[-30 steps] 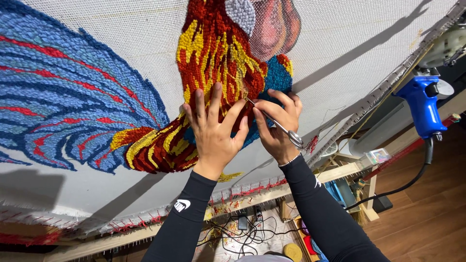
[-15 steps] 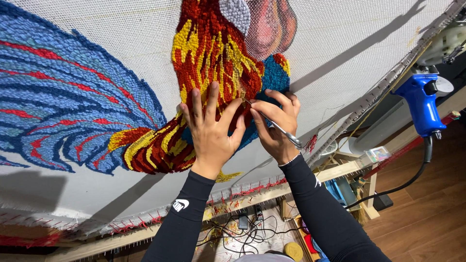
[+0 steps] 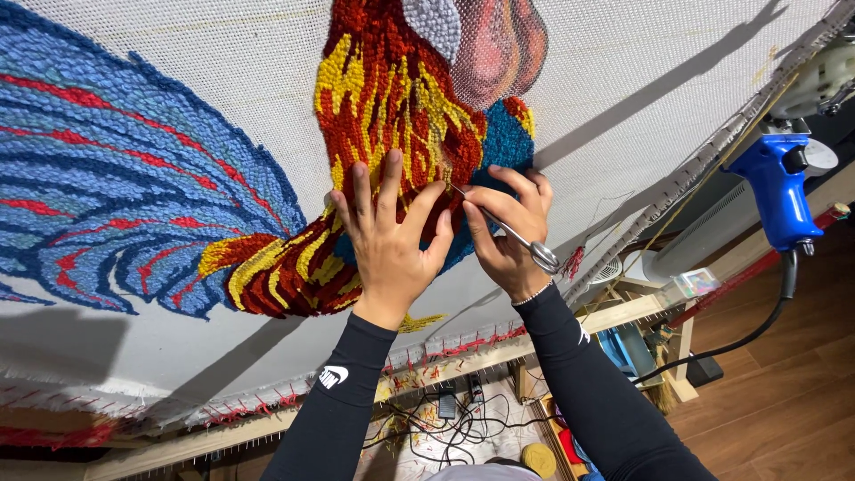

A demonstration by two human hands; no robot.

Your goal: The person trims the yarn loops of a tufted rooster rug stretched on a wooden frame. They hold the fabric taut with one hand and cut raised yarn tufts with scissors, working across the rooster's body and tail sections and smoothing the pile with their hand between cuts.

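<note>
A big white mesh cloth is stretched tight on a wooden frame. On it is a fluffy yarn picture of a bird: wide blue feathers with red stripes, then a red and yellow yarn patch and a small teal patch. A blue plastic tufting gun hangs at the side, well apart from the hands.

The left hand lies flat and wide open on the red and yellow yarn, holding nothing, just pressing. The right hand is curled around small silver metal scissors. Their tips touch the yarn just beside the left fingers.

To do this well, I think the flat hand should keep the yarn still. The scissors should take tiny snips, only at loose ends, with the tips kept away from the mesh and the fingers.
</note>
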